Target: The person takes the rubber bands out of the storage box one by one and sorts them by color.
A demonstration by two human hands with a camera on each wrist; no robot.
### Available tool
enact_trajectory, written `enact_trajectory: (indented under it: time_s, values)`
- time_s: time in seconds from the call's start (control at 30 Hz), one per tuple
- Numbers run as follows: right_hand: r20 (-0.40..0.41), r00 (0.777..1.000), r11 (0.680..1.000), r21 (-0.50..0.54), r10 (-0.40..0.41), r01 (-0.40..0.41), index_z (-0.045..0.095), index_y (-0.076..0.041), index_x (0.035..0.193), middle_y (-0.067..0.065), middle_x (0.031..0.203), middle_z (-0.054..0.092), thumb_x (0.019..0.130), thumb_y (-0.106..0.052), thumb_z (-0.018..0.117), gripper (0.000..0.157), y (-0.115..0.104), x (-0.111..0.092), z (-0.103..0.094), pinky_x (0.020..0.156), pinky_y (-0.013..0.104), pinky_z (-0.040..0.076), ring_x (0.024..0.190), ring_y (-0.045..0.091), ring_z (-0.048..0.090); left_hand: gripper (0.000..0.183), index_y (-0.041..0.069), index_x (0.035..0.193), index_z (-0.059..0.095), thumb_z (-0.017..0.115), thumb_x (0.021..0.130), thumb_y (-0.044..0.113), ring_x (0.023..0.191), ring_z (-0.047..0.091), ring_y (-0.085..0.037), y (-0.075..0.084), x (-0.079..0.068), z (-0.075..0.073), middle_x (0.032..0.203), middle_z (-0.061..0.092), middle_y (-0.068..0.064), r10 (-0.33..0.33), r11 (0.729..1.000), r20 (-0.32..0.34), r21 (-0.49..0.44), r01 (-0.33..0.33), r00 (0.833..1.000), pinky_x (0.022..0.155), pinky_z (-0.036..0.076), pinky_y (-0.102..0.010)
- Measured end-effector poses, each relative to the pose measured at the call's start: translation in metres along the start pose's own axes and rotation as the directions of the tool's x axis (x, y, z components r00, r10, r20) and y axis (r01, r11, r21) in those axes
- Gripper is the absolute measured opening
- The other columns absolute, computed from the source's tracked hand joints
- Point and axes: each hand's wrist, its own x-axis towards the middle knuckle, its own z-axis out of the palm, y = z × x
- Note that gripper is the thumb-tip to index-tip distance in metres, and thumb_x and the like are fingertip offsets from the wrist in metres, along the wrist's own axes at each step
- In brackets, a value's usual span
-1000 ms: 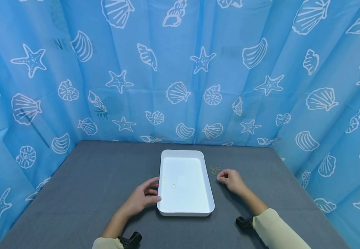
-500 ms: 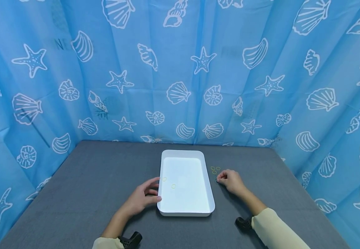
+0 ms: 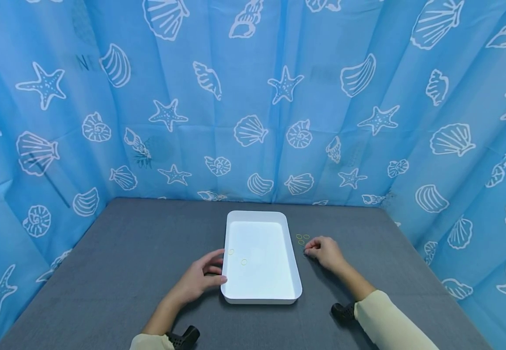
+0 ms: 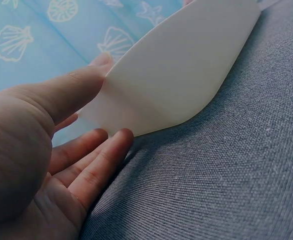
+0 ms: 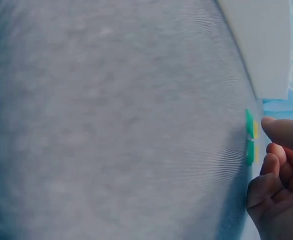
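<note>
A white rectangular tray [image 3: 261, 257] lies on the grey cloth, with two small thin yellow rings [image 3: 244, 262] inside it, towards its left side. My left hand [image 3: 202, 272] holds the tray's left wall; in the left wrist view the thumb [image 4: 81, 85] reaches over the rim and the fingertips [image 4: 120, 137] meet the outer wall. To the right of the tray my right hand [image 3: 324, 252] is low at the cloth, thumb and fingers bent together. Two small green pieces [image 5: 250, 152] stand beside its fingertips in the right wrist view; whether it pinches one I cannot tell.
Several thin yellow rings [image 3: 301, 242] lie on the cloth between the tray's right wall and the right hand. The grey cloth [image 3: 156, 233] covers the tabletop. A blue shell-print curtain [image 3: 253, 126] closes off the back and sides.
Both hands, the tray and the yellow rings stay where they are. The right fingertips shift only slightly at the same spot on the cloth.
</note>
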Motion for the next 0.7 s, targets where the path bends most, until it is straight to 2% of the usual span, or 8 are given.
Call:
enact_trajectory:
  time_s: [0.2, 0.4, 0.7]
  values:
    - [-0.023, 1.0, 0.996, 0.086, -0.021, 0.023, 0.069, 0.001, 0.091, 0.005, 0.081, 0.063, 0.088, -0.003, 0.069, 0.004, -0.009, 0.004, -0.007, 0.063, 0.033, 0.043, 0.07, 0.017, 0.052, 0.072, 0.008, 0.147, 0.04, 0.076, 0.085, 0.018, 0.105, 0.058, -0.026, 0.001, 0.0, 0.0, 0.133, 0.053, -0.019, 0.002, 1.0, -0.002, 0.0, -0.002, 1.0, 0.077, 0.048, -0.037]
    - [-0.038, 0.999, 0.991, 0.125, -0.039, 0.044, 0.069, -0.001, 0.094, 0.006, 0.085, 0.064, 0.09, -0.007, 0.068, 0.007, -0.029, 0.013, -0.011, 0.064, 0.034, 0.044, 0.073, 0.019, 0.054, 0.072, 0.009, 0.147, 0.041, 0.076, 0.085, 0.02, 0.104, 0.058, -0.025, 0.001, 0.0, 0.0, 0.133, 0.053, -0.018, -0.003, 1.0, -0.002, 0.011, 0.003, 1.0, 0.077, 0.048, -0.036]
    - [0.027, 0.999, 0.987, 0.158, -0.022, 0.018, 0.068, -0.002, 0.098, 0.005, 0.078, 0.056, 0.091, -0.009, 0.068, 0.01, -0.071, 0.027, -0.003, 0.061, 0.031, 0.043, 0.071, 0.019, 0.05, 0.073, 0.009, 0.147, 0.04, 0.077, 0.085, 0.02, 0.104, 0.058, -0.025, 0.001, 0.0, -0.001, 0.133, 0.053, -0.018, -0.002, 1.0, 0.002, 0.015, 0.002, 1.0, 0.076, 0.048, -0.037]
